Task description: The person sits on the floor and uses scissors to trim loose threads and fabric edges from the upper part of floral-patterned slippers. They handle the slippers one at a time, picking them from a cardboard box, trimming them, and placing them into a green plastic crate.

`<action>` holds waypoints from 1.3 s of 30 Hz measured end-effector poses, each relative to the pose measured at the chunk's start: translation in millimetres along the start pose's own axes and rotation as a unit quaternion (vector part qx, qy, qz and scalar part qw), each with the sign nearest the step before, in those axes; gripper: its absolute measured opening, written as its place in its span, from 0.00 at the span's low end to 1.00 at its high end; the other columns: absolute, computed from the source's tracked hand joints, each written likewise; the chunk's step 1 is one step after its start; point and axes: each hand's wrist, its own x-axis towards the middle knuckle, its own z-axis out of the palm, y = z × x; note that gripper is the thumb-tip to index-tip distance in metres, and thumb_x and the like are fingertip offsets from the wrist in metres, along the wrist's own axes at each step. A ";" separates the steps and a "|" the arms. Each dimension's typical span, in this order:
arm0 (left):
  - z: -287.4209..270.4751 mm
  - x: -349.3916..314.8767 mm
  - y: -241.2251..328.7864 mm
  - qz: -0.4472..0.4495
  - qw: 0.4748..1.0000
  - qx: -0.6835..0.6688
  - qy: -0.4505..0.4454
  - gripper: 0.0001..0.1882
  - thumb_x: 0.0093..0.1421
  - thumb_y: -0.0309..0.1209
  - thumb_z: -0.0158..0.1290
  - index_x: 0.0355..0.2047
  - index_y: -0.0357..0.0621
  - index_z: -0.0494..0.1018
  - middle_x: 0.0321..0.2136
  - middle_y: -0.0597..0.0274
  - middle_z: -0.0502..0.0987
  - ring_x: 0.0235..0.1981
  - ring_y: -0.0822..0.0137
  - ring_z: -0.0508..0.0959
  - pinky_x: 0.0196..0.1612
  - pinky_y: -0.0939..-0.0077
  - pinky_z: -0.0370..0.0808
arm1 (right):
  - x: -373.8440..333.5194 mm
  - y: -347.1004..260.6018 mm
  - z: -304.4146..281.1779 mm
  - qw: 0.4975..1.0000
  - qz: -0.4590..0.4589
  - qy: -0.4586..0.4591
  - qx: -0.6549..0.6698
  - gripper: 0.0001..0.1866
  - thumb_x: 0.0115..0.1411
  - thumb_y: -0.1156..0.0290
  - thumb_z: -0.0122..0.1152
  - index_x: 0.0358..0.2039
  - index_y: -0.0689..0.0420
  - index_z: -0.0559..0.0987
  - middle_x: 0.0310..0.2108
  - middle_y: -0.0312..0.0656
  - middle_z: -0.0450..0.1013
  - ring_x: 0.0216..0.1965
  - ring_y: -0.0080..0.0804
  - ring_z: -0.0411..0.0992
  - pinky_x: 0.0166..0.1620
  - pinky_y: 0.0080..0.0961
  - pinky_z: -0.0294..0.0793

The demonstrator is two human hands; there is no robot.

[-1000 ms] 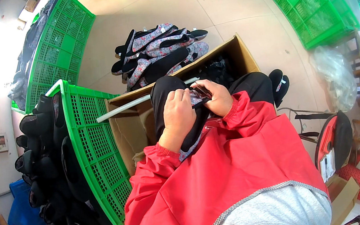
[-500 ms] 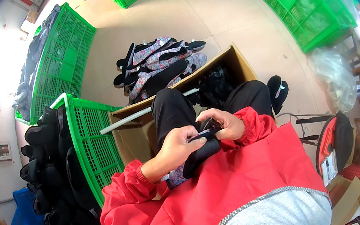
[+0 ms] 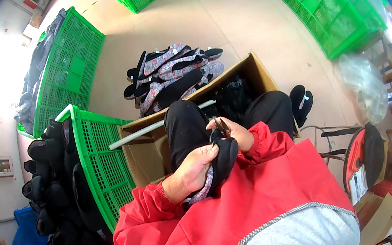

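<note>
Over my lap, my left hand [image 3: 197, 169] grips a slipper [image 3: 224, 161] with a black outside and a floral fabric part showing below the fingers. Its thumb presses on the slipper's upper edge. My right hand [image 3: 238, 134] is closed around a small dark metal tool with pointed blades, which looks like thread snips [image 3: 222, 125]. The blades stand up beside the slipper's edge, close to my left fingertips. Between my knees and beyond them is an open cardboard box [image 3: 147, 155] with black material [image 3: 234, 97] inside. A pale tube [image 3: 137, 134] lies across the box.
Floral and black slippers [image 3: 174, 75] are piled on the floor beyond the box. A green crate [image 3: 105, 161] stands at my left beside stacked black slippers [image 3: 50, 182]. More green crates [image 3: 323, 7] stand farther off. A black pair [image 3: 301, 104] lies right of my knee.
The slipper has turned in my left hand, so more of its black side faces up. In my right hand the metal tool has tipped upright, and its blades now show.
</note>
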 end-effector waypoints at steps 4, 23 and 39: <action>-11.2 13.2 -3.9 -0.003 0.998 -0.031 -0.050 0.19 0.67 0.34 0.51 0.51 0.30 0.71 0.46 0.52 0.79 0.46 0.61 0.80 0.53 0.69 0.76 | 10.1 25.4 -11.2 0.993 0.038 -0.032 0.109 0.22 0.60 0.70 0.65 0.53 0.57 0.69 0.34 0.30 0.69 0.34 0.16 0.68 0.39 0.17 0.69; -36.7 52.4 -11.9 0.322 0.902 0.239 0.159 0.22 0.56 0.13 0.42 0.52 0.30 0.70 0.49 0.56 0.76 0.51 0.66 0.74 0.56 0.75 0.69 | 9.9 50.4 -5.2 0.967 -0.048 0.229 0.103 0.12 0.60 0.73 0.64 0.43 0.56 0.73 0.29 0.37 0.75 0.20 0.18 0.69 0.20 0.12 0.62; -62.3 87.4 -28.7 0.331 0.879 0.246 0.240 0.14 0.56 0.11 0.43 0.41 0.35 0.67 0.39 0.63 0.71 0.37 0.76 0.69 0.35 0.83 0.71 | -10.2 75.3 6.2 0.971 0.010 0.193 -0.142 0.13 0.53 0.73 0.72 0.34 0.59 0.75 0.27 0.28 0.70 0.26 0.13 0.64 0.31 0.14 0.67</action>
